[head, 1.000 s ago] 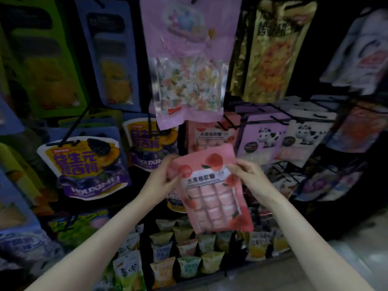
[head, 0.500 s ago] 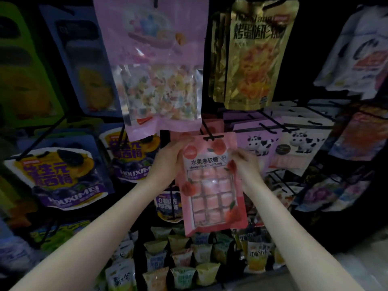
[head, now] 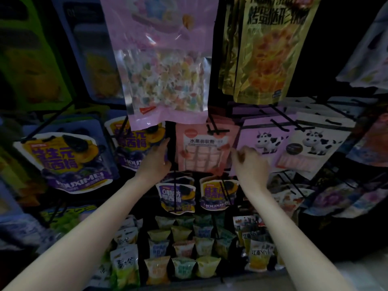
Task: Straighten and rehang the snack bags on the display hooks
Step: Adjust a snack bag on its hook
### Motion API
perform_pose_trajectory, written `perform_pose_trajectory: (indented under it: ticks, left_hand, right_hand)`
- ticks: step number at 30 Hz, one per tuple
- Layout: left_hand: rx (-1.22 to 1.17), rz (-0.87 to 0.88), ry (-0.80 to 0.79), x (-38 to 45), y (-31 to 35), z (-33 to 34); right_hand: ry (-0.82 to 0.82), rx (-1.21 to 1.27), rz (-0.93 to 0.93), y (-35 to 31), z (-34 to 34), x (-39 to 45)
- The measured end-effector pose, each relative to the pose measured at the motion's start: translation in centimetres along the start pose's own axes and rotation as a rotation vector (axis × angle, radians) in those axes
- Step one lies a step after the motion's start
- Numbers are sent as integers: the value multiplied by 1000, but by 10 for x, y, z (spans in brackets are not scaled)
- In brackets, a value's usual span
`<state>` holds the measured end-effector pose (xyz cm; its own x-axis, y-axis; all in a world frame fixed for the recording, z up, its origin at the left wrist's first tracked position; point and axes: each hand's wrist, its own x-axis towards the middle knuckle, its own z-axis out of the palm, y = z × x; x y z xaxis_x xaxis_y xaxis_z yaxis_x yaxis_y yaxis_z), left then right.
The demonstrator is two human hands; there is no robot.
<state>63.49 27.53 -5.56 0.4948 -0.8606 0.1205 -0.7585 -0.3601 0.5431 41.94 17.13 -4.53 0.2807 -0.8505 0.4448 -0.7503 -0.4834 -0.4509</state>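
A pink snack bag (head: pixel 204 151) with a clear window of pale squares hangs on a black display hook (head: pixel 216 130) in the middle of the rack. My left hand (head: pixel 156 159) is just left of the bag, fingers straight, its edge near the bag's left side, holding nothing. To the bag's right hovers my right hand (head: pixel 248 162), fingers loosely curled and apart from the bag. A large pink candy bag (head: pixel 165 66) hangs above and covers the snack bag's top edge.
Purple and yellow plum bags (head: pixel 69 162) hang at left and below (head: pixel 177 193). Cow-print bags (head: pixel 294 148) hang at right, a gold bag (head: pixel 266 49) above. Small packets (head: pixel 184 255) fill the bottom shelf. Bare black hooks (head: pixel 279 116) stick out toward me.
The pink snack bag went from my hands up onto the hook and now hangs there. Both hands have let go and drawn slightly away to its sides.
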Motion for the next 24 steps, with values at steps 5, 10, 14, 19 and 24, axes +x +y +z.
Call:
perform_pose_trajectory:
  ticks: [5,10,14,19,24]
  left_hand:
    - [-82,-53,105,-25,-39,-5]
    - [-50,-68,161,-47,-63,-23]
    - [-52,-43,193,-69,-80,-40]
    - [-88,-33,218,-82,-101,-63]
    - [-171,71,309,-80,-109,-82]
  right_hand:
    - [-375,242,-400,-65,21,-37]
    - [-510,519,-279,-127,71,-3]
    - [-336,801,-99,-159,86,8]
    - [-392,828,140,-178,97,4]
    - [-615,1219,195,-175,68,-30]
